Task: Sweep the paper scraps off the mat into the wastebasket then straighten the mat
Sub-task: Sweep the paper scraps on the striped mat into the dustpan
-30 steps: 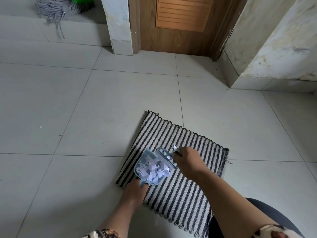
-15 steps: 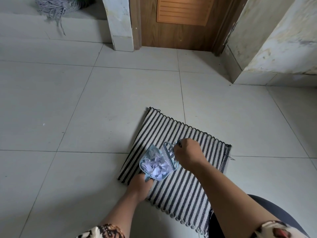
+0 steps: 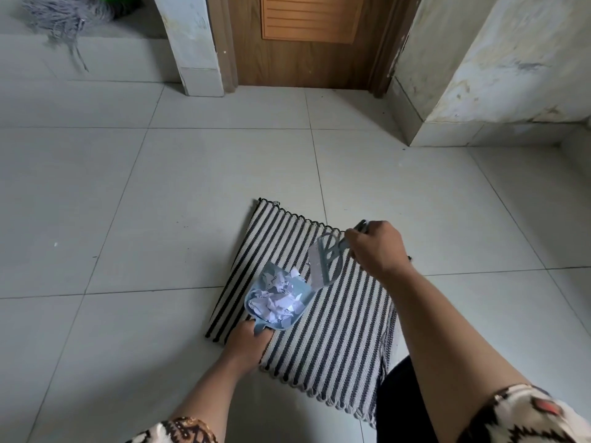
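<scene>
A black-and-white striped mat (image 3: 335, 330) lies askew on the grey tiled floor. On its left part rests a small light-blue dustpan (image 3: 302, 290) filled with white paper scraps (image 3: 276, 298). My left hand (image 3: 248, 343) grips the dustpan's handle at the mat's near left edge. My right hand (image 3: 375, 247) holds a small light-blue hand brush (image 3: 324, 263) lifted just above the mat, to the right of the dustpan's mouth. No wastebasket is in view.
A wooden door (image 3: 307, 39) with a slatted vent stands ahead, flanked by a tiled pillar (image 3: 195, 46) and a stained wall corner (image 3: 499, 68). A grey mop head (image 3: 64, 17) lies at the far left. My dark-clothed knee (image 3: 406, 401) is beside the mat's near right corner.
My right hand has raised the brush up and to the right, away from the dustpan's mouth. The dustpan with scraps has stayed on the mat in my left hand.
</scene>
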`<action>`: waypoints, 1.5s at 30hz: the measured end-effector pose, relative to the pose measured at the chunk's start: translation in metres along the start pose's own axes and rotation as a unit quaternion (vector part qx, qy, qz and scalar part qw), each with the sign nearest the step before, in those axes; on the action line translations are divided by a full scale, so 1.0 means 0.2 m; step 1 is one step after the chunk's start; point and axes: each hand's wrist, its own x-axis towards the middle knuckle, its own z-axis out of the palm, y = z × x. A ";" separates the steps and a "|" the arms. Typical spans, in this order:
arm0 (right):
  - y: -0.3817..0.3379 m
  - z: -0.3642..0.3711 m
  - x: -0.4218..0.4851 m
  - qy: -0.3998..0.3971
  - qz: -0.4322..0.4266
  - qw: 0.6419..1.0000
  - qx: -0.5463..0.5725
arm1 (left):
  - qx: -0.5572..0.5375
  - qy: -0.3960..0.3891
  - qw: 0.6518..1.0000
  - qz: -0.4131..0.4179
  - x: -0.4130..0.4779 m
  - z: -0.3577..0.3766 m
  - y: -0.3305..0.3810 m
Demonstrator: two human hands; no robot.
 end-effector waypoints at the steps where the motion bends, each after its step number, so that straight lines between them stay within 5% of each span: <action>1: 0.02 0.00 0.02 0.018 0.009 1.000 -0.016 | 0.005 0.005 1.000 -0.006 0.00 -0.01 -0.02; 17: 0.26 0.47 0.11 -0.027 0.031 0.984 -0.175 | 0.147 -0.027 0.986 -0.078 0.02 -0.09 -0.23; 33: 0.13 0.70 -0.16 -0.201 0.046 0.973 -0.101 | 0.221 -0.049 0.971 -0.075 0.03 -0.05 -0.11; 45: 0.02 0.42 -0.12 -0.242 0.000 0.967 -0.079 | 0.081 -0.037 0.995 -0.053 0.03 0.02 -0.09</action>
